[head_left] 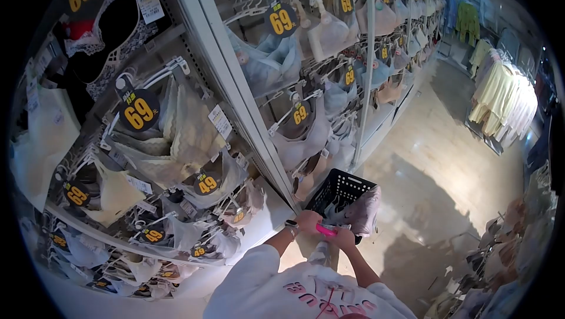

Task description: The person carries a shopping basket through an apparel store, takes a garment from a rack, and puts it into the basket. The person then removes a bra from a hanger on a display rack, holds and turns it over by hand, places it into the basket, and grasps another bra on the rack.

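Observation:
A bright pink object (pixel 325 230), too small to name, lies between my two hands at the near side of a black shopping basket (pixel 321 192). My right hand (pixel 340 236) is closed around its right end. At its left end is my left hand (pixel 307 222), with fingers curled and a dark watch (pixel 291 223) at the wrist; what those fingers hold is hidden. Some light hangers and garments show inside the basket. Draped over its right side is a mauve garment (pixel 363 210).
Racks of hanging bras (pixel 268 54) with round price signs (pixel 139 110) line the left side, divided by a white upright (pixel 226 72). Clothes (pixel 500 101) hang on a stand at the far right. More bras (pixel 500 242) hang at the near right. A pale floor (pixel 435 148) runs between.

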### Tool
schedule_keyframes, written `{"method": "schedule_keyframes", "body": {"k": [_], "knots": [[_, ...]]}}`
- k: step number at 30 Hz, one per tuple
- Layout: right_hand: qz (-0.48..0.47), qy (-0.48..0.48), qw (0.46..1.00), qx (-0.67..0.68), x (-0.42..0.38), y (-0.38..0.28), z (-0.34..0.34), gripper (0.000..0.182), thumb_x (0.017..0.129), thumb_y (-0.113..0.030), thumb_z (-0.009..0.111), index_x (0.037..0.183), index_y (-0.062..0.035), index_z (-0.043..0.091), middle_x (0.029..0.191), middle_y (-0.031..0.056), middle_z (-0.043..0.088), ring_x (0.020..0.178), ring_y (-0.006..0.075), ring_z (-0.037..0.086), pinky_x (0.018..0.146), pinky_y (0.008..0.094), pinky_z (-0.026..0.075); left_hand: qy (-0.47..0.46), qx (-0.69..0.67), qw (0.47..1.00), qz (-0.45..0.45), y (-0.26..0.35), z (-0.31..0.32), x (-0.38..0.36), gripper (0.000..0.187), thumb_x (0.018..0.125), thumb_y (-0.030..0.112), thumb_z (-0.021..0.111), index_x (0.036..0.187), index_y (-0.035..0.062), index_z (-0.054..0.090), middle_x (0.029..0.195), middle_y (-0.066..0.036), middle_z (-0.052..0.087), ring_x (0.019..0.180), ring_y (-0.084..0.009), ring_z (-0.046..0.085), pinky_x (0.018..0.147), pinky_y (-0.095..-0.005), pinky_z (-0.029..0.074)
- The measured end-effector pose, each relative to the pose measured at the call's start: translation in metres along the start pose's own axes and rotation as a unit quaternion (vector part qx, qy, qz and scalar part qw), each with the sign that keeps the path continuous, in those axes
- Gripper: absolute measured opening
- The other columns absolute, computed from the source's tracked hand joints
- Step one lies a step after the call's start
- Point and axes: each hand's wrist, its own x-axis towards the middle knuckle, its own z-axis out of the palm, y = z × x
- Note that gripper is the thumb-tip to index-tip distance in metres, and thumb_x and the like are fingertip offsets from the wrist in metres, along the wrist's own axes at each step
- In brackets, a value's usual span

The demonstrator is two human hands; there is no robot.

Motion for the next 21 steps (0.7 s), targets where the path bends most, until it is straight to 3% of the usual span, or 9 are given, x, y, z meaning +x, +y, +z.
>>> {"method": "schedule_keyframes", "body": {"k": [2, 5, 10, 13, 21], "knots": [[0.017, -0.02, 1.0, 0.008, 0.01, -0.004, -0.01, 0.048, 0.068, -0.057, 0.069, 0.088, -0.0139, 0.072, 0.078, 0.0144, 0.068, 0.074, 0.0327, 0.067, 0.067, 0.0433, 0.052, -0.003, -0.004, 1.0, 0.023, -0.008, -0.01, 0.011, 0.046, 0.057, 0.05, 0.076, 0.073, 0.0077, 0.063, 0.07, -0.014, 0.062, 0.071, -0.0351, 0.063, 0.065, -0.0444, 0.048], [0.024, 0.028, 0.999, 0.002, 0.038, 0.011, 0.001, 0.053, 0.068, -0.057, 0.07, 0.091, -0.0087, 0.071, 0.075, 0.0163, 0.068, 0.073, 0.0334, 0.067, 0.067, 0.0439, 0.052, 0.004, -0.023, 0.999, 0.039, -0.024, -0.016, 0.035, 0.045, 0.058, 0.05, 0.075, 0.072, 0.0078, 0.064, 0.07, -0.016, 0.062, 0.072, -0.0358, 0.063, 0.064, -0.0449, 0.048], [0.04, 0.04, 0.998, 0.004, 0.067, 0.012, -0.014, 0.047, 0.07, -0.052, 0.07, 0.095, -0.0119, 0.072, 0.076, 0.0171, 0.068, 0.073, 0.0341, 0.067, 0.068, 0.044, 0.053, -0.017, 0.002, 0.999, 0.036, -0.034, -0.035, 0.071, 0.052, 0.057, 0.057, 0.072, 0.07, 0.0078, 0.064, 0.07, -0.015, 0.062, 0.072, -0.0355, 0.063, 0.062, -0.0452, 0.047], [0.074, 0.041, 0.996, 0.006, 0.082, 0.011, -0.029, 0.047, 0.069, -0.051, 0.07, 0.095, -0.0128, 0.072, 0.08, 0.0152, 0.069, 0.076, 0.0332, 0.067, 0.07, 0.0429, 0.053, -0.014, 0.01, 0.997, 0.079, -0.045, -0.045, 0.097, 0.052, 0.056, 0.059, 0.072, 0.07, 0.0086, 0.063, 0.07, -0.014, 0.062, 0.071, -0.0345, 0.063, 0.061, -0.0453, 0.047], [0.091, 0.117, 0.989, -0.008, 0.117, 0.034, -0.035, 0.044, 0.068, -0.053, 0.07, 0.087, -0.0131, 0.073, 0.07, 0.0148, 0.067, 0.068, 0.0336, 0.066, 0.064, 0.0445, 0.053, 0.013, 0.003, 0.993, 0.115, -0.065, -0.044, 0.154, 0.053, 0.053, 0.059, 0.072, 0.067, 0.009, 0.063, 0.065, -0.012, 0.061, 0.066, -0.034, 0.062, 0.058, -0.0444, 0.047]]}}
